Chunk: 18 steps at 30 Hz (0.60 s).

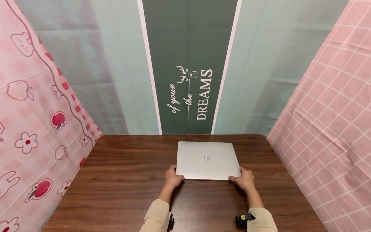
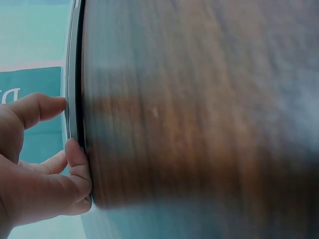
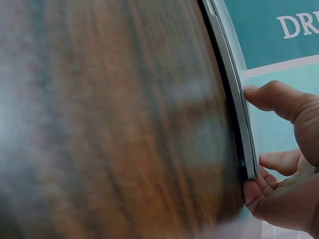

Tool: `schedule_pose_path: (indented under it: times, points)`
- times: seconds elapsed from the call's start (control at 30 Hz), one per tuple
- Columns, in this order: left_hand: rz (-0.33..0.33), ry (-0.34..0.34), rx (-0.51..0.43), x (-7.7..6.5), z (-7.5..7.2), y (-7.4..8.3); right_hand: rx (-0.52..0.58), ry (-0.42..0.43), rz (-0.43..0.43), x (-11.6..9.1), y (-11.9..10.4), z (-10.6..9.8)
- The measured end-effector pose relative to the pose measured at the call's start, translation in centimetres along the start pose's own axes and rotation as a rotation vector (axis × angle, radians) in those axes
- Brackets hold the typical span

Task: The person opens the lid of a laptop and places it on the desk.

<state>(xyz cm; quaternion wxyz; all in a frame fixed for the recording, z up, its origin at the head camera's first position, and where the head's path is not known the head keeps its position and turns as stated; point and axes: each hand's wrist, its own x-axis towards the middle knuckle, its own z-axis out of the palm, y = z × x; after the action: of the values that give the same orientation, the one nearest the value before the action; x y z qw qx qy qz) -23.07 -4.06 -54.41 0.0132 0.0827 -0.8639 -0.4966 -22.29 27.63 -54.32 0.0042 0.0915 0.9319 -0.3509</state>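
Only the head view shows the logo [image 1: 206, 158] on the laptop [image 1: 208, 164]

Soft, fairly even light fills the room around me, laying a pale glare on the tabletop [image 1: 116, 193]; both wrist views blur it, and the right bows the laptop's [image 1: 200, 162] edge.

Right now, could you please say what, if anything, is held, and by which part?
A closed silver laptop: left hand and right hand grip its near corners.
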Motion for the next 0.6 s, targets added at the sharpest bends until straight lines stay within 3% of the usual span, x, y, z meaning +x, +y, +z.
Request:
schedule_pose_path:
  times: [0.6]
  points:
    - [0.024, -0.001, -0.022, -1.7, -1.8, -1.6, 0.034, 0.033, -0.008, -2.3, -1.1, 1.5]
